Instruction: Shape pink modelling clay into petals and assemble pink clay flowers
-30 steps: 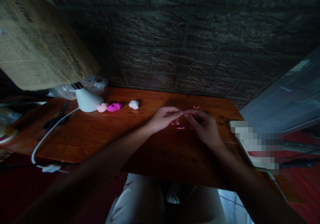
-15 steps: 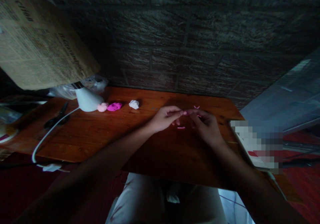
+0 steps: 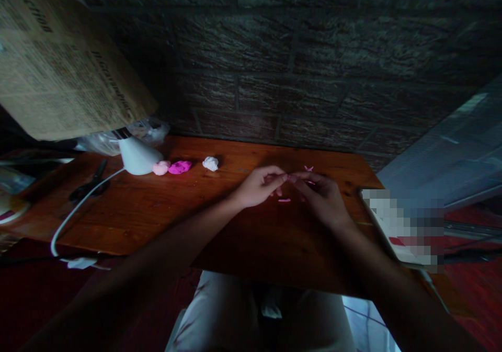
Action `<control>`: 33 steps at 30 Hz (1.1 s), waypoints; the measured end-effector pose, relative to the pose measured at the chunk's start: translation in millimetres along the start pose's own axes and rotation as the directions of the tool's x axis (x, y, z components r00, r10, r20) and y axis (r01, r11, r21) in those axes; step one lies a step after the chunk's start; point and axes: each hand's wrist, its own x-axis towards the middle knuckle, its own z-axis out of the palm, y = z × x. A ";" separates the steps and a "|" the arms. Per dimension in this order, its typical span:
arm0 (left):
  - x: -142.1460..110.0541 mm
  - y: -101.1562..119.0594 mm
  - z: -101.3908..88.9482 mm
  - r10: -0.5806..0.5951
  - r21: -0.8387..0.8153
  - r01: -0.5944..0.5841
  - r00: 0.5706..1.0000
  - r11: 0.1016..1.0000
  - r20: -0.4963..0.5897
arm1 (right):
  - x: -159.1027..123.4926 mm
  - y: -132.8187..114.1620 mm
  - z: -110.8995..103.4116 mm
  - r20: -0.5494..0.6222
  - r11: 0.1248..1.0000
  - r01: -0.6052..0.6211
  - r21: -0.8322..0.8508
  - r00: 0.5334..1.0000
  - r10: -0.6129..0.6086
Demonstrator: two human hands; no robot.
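Observation:
My left hand and my right hand meet fingertip to fingertip just above the wooden table. Both are closed in a pinch on a tiny bit of pink modelling clay, mostly covered by the fingers. Below them on the table lies a short pink clay strip. Beyond my right hand is a small crossed pink clay piece, and another pink sliver is partly hidden behind its fingers. Farther left sit a pale pink clay lump, a magenta clay lump and a white clay lump.
A lamp with a newsprint shade stands at the left, its white cable hanging over the front edge. Scissors lie beside it. A blurred-out flat object rests at the right edge. A dark brick wall rises behind.
My right fingertips have closed in toward the left ones, covering more of the pink clay bit. The pieces on the table have not moved.

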 end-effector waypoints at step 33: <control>-7.4 -0.1 -2.2 0.139 0.537 -0.195 0.980 0.821 0.144 | 4.1 2.5 -9.9 -0.158 1.000 0.014 0.012 0.987 -0.012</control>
